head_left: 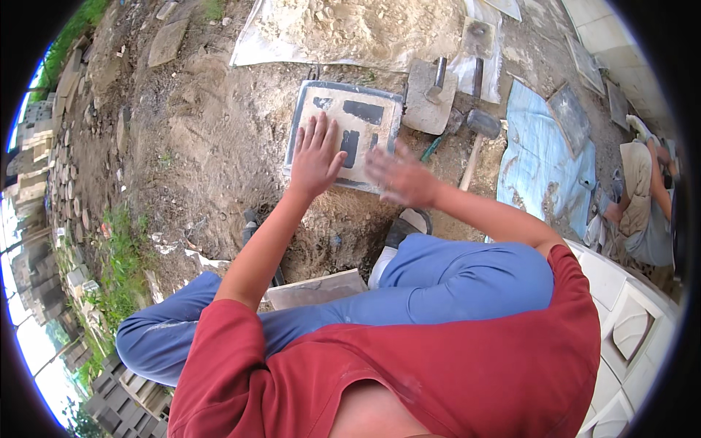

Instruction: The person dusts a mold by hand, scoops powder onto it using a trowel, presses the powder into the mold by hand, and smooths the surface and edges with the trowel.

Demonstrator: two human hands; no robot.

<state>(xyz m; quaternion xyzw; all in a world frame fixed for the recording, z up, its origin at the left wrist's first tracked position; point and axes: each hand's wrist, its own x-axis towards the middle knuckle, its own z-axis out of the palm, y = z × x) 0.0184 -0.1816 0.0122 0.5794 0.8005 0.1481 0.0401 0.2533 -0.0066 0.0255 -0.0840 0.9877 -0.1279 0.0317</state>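
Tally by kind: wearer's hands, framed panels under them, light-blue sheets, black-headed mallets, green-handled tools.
Wearer's hands: 2 (left hand, right hand)
Framed panel: 1
Light-blue sheet: 1
Black-headed mallet: 1
Green-handled tool: 1
Total: 6

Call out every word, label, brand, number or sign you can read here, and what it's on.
None that I can read.
The square panel near both hands shows dark blocky patches, no readable lettering; the left hand and blurred right hand cover parts.
The stacked blocks at lower left: too small to tell.
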